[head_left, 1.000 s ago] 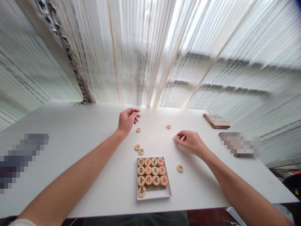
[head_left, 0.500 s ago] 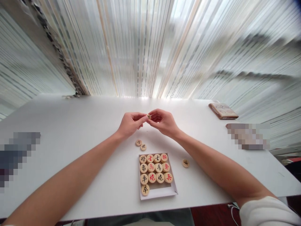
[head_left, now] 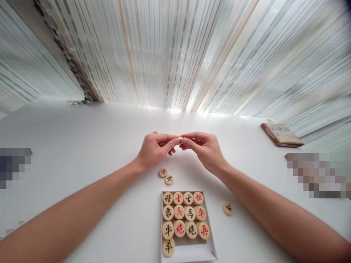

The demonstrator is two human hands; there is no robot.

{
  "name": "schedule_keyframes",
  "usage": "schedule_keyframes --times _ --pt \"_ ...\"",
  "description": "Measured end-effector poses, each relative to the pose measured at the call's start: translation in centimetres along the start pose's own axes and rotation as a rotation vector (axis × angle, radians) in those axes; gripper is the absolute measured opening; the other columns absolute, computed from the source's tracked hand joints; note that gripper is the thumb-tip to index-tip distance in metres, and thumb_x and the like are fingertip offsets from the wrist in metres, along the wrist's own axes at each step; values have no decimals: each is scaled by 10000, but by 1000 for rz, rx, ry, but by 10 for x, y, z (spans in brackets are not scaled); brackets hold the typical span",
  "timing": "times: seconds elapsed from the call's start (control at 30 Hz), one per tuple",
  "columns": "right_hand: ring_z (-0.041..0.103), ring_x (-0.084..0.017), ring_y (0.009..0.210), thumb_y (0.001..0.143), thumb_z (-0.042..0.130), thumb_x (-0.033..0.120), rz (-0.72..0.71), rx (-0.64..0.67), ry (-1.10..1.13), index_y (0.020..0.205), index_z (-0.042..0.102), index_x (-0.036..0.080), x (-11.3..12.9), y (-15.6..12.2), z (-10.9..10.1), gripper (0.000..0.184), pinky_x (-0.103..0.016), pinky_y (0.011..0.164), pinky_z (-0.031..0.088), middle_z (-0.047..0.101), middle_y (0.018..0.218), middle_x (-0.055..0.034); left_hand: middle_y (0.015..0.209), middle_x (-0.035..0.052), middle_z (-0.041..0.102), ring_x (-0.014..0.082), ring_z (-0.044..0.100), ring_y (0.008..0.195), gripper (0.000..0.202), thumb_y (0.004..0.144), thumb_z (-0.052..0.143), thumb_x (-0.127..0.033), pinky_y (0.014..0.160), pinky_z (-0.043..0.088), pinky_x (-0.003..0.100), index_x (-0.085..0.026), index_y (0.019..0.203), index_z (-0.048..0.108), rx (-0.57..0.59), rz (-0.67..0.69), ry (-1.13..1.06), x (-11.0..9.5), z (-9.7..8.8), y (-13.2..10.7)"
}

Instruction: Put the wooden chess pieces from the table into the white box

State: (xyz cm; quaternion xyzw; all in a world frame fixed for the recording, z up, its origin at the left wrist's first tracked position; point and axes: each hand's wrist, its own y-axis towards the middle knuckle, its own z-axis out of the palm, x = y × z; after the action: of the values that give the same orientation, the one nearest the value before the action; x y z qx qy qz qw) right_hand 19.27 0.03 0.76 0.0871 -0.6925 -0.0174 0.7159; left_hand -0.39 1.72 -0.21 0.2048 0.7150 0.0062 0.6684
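Between the fingertips of both hands sits a small round wooden xiangqi piece [head_left: 180, 140], mostly covered by thumbs and fingers. My left hand [head_left: 157, 149] pinches it from the left, and my right hand [head_left: 205, 148] pinches it from the right, above the table. Below the hands, two pieces with black characters, an upper piece [head_left: 162, 172] and a lower piece [head_left: 169, 179], lie touching on the table. Another black-marked piece [head_left: 228, 208] lies near my right forearm. A white open box [head_left: 192, 252] holds rows of pieces with red and black characters.
The white table [head_left: 109, 204] runs back to a striped string curtain [head_left: 153, 54]. Behind my left hand a red-marked piece [head_left: 155, 132] partly shows. A flat brown box [head_left: 282, 134] lies at the far right, with blurred-out patches at both sides.
The view has shifted, so the box and loose pieces appear lower. Both hands still hold the piece, and its face has turned mostly out of sight. A red-marked piece now shows behind the left hand.
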Motion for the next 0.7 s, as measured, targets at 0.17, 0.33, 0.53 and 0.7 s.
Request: schedule_keyframes --times 0.17,0.33,0.53,0.7 --pt "752 -206 741 743 954 455 58 -12 39 940 864 204 1 -1 1 332 -412 764 638 823 833 -69 776 73 815 142 712 600 232 896 793 -350 561 620 247 -155 991 875 -14 -29 -52 -1 -1 -1" --pt "745 -198 737 736 963 428 50 -2 34 931 869 209 1 -1 1 308 -384 740 626 814 807 -61 767 64 808 133 717 598 222 891 807 -358 557 621 224 -156 956 872 -4 -26 -44 -4 0 -3" --pt "735 -196 724 723 970 431 32 20 26 880 864 211 5 -2 4 290 -374 716 625 806 783 -55 797 59 818 139 735 618 230 857 857 -350 568 631 220 -156 979 861 25 -41 -57 -4 0 -4" --pt "727 -195 733 731 964 440 21 38 23 861 863 209 6 -2 4 283 -373 723 623 795 763 -50 810 64 822 142 734 625 242 855 858 -370 570 632 226 -158 971 854 29 -50 -52 -5 0 -5"
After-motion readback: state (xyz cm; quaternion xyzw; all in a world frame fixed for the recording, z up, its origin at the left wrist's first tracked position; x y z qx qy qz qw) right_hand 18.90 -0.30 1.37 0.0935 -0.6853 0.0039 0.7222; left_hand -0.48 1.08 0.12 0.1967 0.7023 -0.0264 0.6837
